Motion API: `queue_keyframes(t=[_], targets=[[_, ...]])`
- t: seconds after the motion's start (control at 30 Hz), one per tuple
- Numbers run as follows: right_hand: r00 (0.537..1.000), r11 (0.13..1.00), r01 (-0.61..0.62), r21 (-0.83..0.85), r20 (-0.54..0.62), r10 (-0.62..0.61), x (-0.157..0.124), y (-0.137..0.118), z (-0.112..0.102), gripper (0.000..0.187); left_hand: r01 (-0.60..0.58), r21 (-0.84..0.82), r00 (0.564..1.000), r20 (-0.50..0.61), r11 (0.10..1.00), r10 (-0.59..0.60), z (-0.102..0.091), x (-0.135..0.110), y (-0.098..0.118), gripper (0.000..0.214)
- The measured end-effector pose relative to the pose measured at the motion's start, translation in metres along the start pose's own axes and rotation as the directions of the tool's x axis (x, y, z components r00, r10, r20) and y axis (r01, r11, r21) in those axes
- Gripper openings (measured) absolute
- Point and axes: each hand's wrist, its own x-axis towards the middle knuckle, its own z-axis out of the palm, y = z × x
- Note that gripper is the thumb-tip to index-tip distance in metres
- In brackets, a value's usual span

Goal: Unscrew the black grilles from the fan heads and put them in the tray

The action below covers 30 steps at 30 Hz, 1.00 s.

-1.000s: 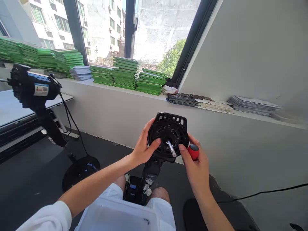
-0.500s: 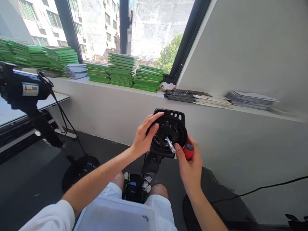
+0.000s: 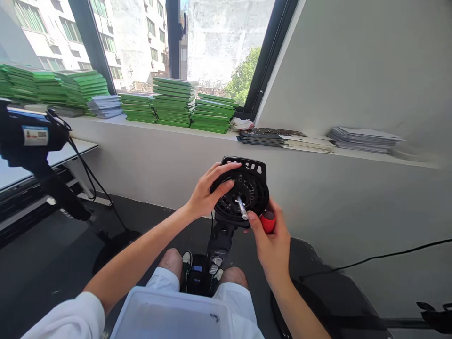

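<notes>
A black round fan motor head [image 3: 259, 193] with slotted vents tops a dark stand [image 3: 221, 247] between my knees. From its centre a silver shaft [image 3: 242, 208] sticks out toward me. My left hand [image 3: 205, 195] grips the head's upper left edge, thumb on the face and fingers along the top. Wrapped in my right hand [image 3: 275, 249] is a red-handled screwdriver [image 3: 268, 222] with a dark end cap; its blade is hidden. The right thumb tip is beside the shaft's free end, and the fingers go behind the head's lower right rim.
A translucent plastic tray [image 3: 169, 318] rests on my lap, with a few small dark screws [image 3: 214, 318] inside. Another black fan on a stand [image 3: 42, 146] is at the left. Green stacks [image 3: 173, 103] line the windowsill, and a black cable [image 3: 381, 256] runs at the right.
The view has shifted slightly, so everything sits a bit further left. Both hands keep their hold on the fan head and the screwdriver.
</notes>
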Motion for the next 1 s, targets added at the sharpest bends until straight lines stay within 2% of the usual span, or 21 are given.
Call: queue_keyframes(t=[0.1,0.2,0.3,0.43,0.53,0.73,0.87,1.0], targets=[[0.997,0.998,0.059,-0.027,0.047,-0.058,0.006,-0.002,-0.006,0.066,0.009,-0.029,0.993,-0.119,1.000,-0.012,0.005,-0.006,0.002,0.033],[0.996,0.996,0.081,-0.028,0.032,-0.080,0.015,-0.004,-0.012,0.060,0.032,-0.038,0.991,-0.128,0.999,-0.036,0.009,-0.008,0.005,0.032],[0.995,0.995,0.094,0.023,0.014,-0.094,0.022,-0.006,-0.012,0.061,0.041,-0.053,0.989,-0.136,0.998,-0.048,0.014,-0.007,0.007,0.032],[0.997,0.989,0.016,0.147,0.074,-0.027,0.024,-0.003,-0.003,0.064,0.054,-0.069,0.961,-0.267,0.996,-0.070,0.020,-0.010,0.006,0.031],[0.999,0.983,-0.012,0.184,0.045,0.004,0.023,0.000,0.003,0.062,0.033,-0.115,0.940,-0.334,0.993,-0.070,0.023,-0.012,0.002,0.030],[0.999,0.990,0.033,0.134,0.026,-0.037,0.029,0.004,0.003,0.057,-0.018,-0.206,0.944,-0.327,0.978,-0.051,0.026,-0.006,-0.006,0.028],[0.997,0.986,0.072,0.149,-0.023,-0.070,0.030,0.009,0.002,0.053,-0.033,-0.203,0.926,-0.376,0.979,-0.046,0.030,-0.005,-0.006,0.036],[0.998,0.986,0.067,0.153,-0.023,-0.064,0.029,0.012,0.003,0.053,-0.037,-0.213,0.925,-0.378,0.976,-0.048,0.032,-0.004,-0.005,0.040]])
